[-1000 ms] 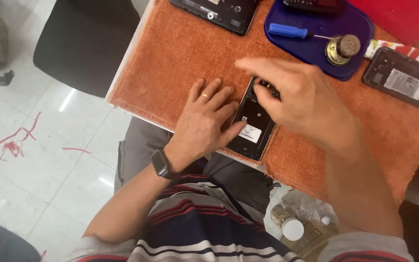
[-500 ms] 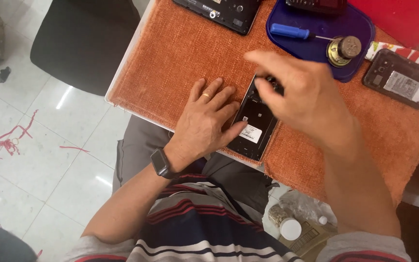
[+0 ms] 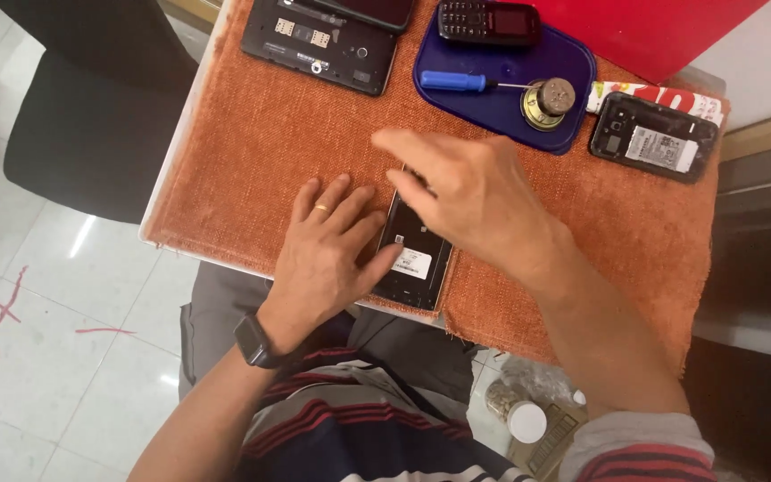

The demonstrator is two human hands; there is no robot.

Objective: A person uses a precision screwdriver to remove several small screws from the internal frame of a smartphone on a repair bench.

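Rough woven orange cloth (image 3: 252, 152), glossy blue plastic tray (image 3: 573, 62), glossy floor tiles (image 3: 37, 277)

Upper end of the opened phone (image 3: 417, 259) under the right hand (image 3: 470, 192)

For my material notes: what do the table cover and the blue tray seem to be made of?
The table cover looks like coarse woven cloth, orange and matt: visible weave and frayed edges. The blue tray looks like smooth moulded plastic with a slight sheen and rounded rim, though that is only from its look.
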